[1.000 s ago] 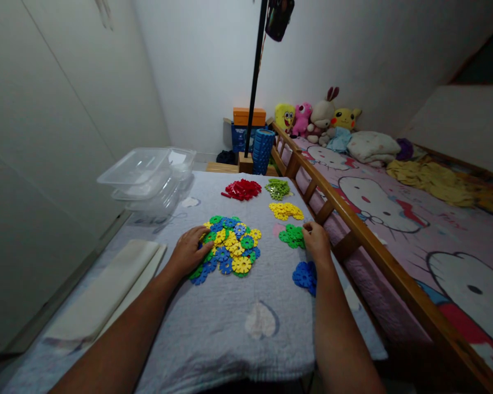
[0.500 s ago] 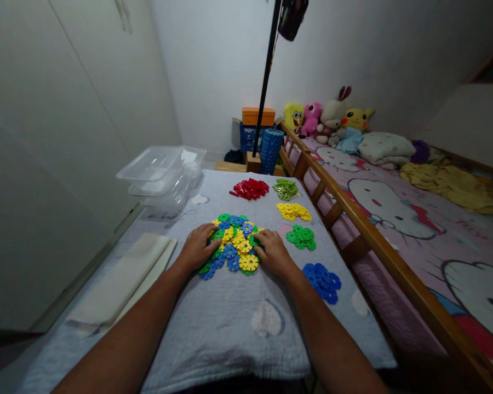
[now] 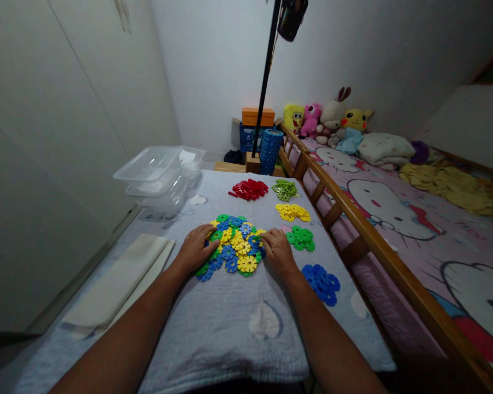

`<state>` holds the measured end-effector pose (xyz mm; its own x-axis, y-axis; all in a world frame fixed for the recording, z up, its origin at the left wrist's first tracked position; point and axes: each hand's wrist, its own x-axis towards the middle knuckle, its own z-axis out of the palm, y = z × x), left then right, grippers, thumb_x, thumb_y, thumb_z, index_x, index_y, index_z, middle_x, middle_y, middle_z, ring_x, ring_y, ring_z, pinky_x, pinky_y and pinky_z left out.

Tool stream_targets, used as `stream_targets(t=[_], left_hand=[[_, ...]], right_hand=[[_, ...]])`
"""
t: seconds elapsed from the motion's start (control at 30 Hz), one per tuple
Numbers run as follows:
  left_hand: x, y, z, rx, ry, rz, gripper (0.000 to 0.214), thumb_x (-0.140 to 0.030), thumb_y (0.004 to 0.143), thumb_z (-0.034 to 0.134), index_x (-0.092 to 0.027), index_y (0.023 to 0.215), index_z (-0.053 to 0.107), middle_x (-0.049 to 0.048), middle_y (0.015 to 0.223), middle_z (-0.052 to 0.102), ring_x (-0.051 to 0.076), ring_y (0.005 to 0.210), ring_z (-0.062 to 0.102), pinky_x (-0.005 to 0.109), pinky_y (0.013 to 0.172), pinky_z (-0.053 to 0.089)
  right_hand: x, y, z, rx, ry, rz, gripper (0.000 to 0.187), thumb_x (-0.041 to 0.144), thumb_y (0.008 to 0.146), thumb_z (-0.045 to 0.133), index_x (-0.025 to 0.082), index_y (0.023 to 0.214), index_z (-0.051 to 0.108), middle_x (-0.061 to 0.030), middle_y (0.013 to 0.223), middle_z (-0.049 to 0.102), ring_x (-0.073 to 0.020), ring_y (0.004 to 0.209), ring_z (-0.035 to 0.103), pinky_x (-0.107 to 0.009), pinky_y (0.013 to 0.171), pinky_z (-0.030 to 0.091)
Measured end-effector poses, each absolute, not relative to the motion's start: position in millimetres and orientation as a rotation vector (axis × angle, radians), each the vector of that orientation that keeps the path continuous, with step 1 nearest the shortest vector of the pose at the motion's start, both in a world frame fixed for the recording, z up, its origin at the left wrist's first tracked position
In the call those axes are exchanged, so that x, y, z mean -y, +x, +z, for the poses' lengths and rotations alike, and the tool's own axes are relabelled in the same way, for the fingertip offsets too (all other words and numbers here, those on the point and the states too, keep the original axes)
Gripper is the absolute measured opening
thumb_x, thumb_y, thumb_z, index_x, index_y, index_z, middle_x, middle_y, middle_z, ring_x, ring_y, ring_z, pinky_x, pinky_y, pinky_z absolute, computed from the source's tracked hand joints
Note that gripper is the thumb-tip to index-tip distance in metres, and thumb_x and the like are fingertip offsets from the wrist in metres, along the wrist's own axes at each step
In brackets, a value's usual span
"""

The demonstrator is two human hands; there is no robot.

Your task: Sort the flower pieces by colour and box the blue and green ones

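Note:
A mixed heap of yellow, blue and green flower-shaped plastic discs [image 3: 235, 244] lies on a grey quilted cloth [image 3: 230, 323]. My left hand [image 3: 196, 249] rests on the heap's left edge, fingers bent over the discs. My right hand [image 3: 277, 250] touches its right edge, fingertips curled onto the pieces. Whether either hand holds a disc is hidden. Sorted piles lie to the right and beyond: blue [image 3: 322, 283], green [image 3: 301, 238], yellow [image 3: 292, 212], light green [image 3: 285, 189] and red [image 3: 249, 189].
Stacked clear plastic tubs [image 3: 158, 176] stand at the back left. A folded white cloth [image 3: 119, 279] lies at the left. A wooden bed rail [image 3: 365, 241] runs along the right, with plush toys [image 3: 324, 117] behind. A black pole [image 3: 265, 82] rises at the far end.
My right hand left the green pile and came left to the mixed heap's right edge. The left hand stayed on the heap. The view shifted slightly.

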<state>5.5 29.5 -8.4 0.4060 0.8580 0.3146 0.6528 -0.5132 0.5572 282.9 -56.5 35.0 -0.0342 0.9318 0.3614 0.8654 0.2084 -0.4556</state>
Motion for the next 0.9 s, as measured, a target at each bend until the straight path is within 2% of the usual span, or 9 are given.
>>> stream_targets(t=[0.17,0.33,0.5,0.73,0.9], left_hand=[[-30,5,-10,-1.301,2.329,0.810,0.045,-0.050,0.089,0.053,-0.019,0.120,0.062,0.0133,0.132,0.063,0.030,0.124,0.057,0.050,0.109,0.043],[-32,4,-12,-1.305,2.330,0.810,0.046,-0.051,0.089,0.053,-0.020,0.120,0.062,0.0126,0.133,0.063,0.030,0.124,0.057,0.049,0.110,0.042],[-32,5,-11,-1.307,2.327,0.806,0.049,-0.053,0.088,0.052,-0.018,0.121,0.063,0.0135,0.133,0.063,0.031,0.125,0.056,0.050,0.111,0.042],[-32,5,-10,-1.300,2.324,0.811,0.048,-0.055,0.088,0.051,-0.021,0.120,0.063,0.0119,0.131,0.063,0.030,0.125,0.056,0.049,0.111,0.042],[-31,6,-9,-1.291,2.325,0.803,0.048,-0.054,0.090,0.051,-0.019,0.121,0.062,0.0134,0.132,0.063,0.030,0.124,0.057,0.050,0.111,0.041]], right_hand=[[57,290,39,1.734,-1.659,0.178,0.026,0.015,0.090,0.052,0.015,0.108,0.070,-0.0096,0.097,0.071,-0.0225,0.093,0.060,-0.034,0.088,0.043],[58,323,49,1.524,-1.803,0.111,0.019,0.020,0.086,0.052,0.019,0.095,0.068,-0.0072,0.092,0.071,-0.0222,0.089,0.061,-0.033,0.084,0.044],[68,363,54,1.334,-2.023,0.061,0.022,0.019,0.083,0.052,0.021,0.096,0.070,-0.0063,0.095,0.073,-0.0230,0.095,0.061,-0.034,0.088,0.043],[71,360,55,1.355,-2.200,0.103,0.019,0.021,0.084,0.056,0.022,0.093,0.072,-0.0035,0.094,0.074,-0.0219,0.095,0.060,-0.034,0.087,0.039],[72,357,53,1.423,-2.268,0.003,0.019,0.018,0.086,0.056,0.021,0.094,0.073,-0.0059,0.101,0.073,-0.0245,0.099,0.055,-0.035,0.085,0.035]])
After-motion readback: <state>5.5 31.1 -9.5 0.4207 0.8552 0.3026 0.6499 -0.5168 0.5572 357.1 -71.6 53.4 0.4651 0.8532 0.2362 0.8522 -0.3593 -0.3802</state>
